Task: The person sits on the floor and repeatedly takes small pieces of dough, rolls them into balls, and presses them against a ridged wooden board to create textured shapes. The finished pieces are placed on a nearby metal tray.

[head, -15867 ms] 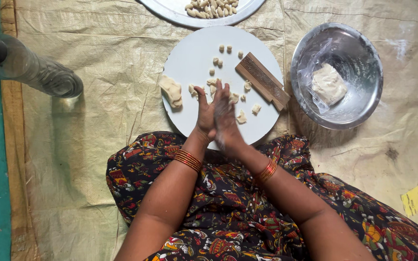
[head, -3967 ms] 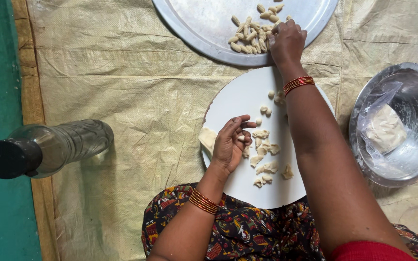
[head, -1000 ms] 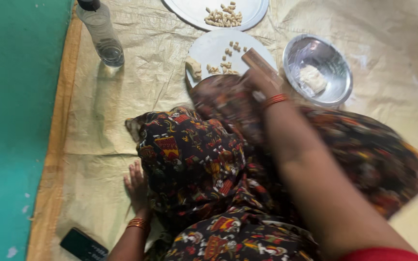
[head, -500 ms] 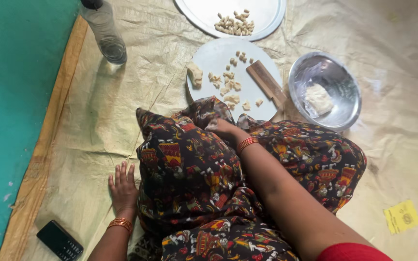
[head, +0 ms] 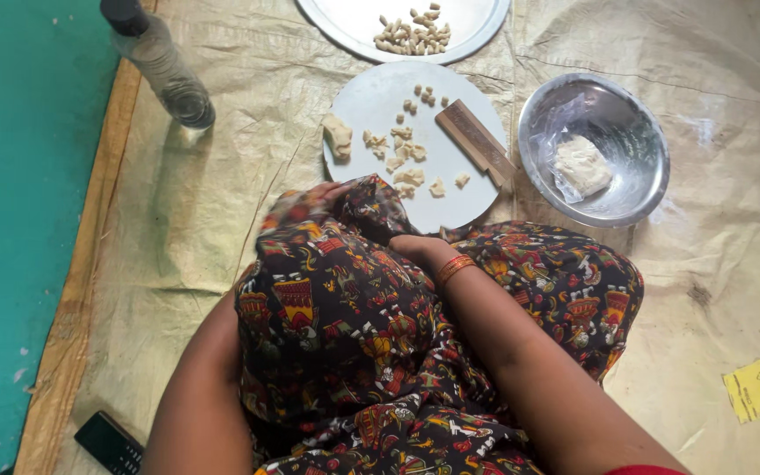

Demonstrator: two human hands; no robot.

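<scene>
Dough bits (head: 402, 154): I see them loose on white plate (head: 371, 101) by my knees.
Done: rolled pieces (head: 411, 31) heaped on tray (head: 485, 22) at mat's far edge.
Left: lump in bowl (head: 582, 163).
Left hand (head: 327, 192): fingertips at cloth (head: 345, 290), grip unclear.
Right hand (head: 415, 249): curled into cloth, grip unclear.

We seem to be in a home, cooking on the floor: a woven mat (head: 222, 202) over green flooring (head: 19, 176), with plates (head: 371, 97), dough pieces (head: 402, 154) and a steel bowl (head: 639, 141).
</scene>
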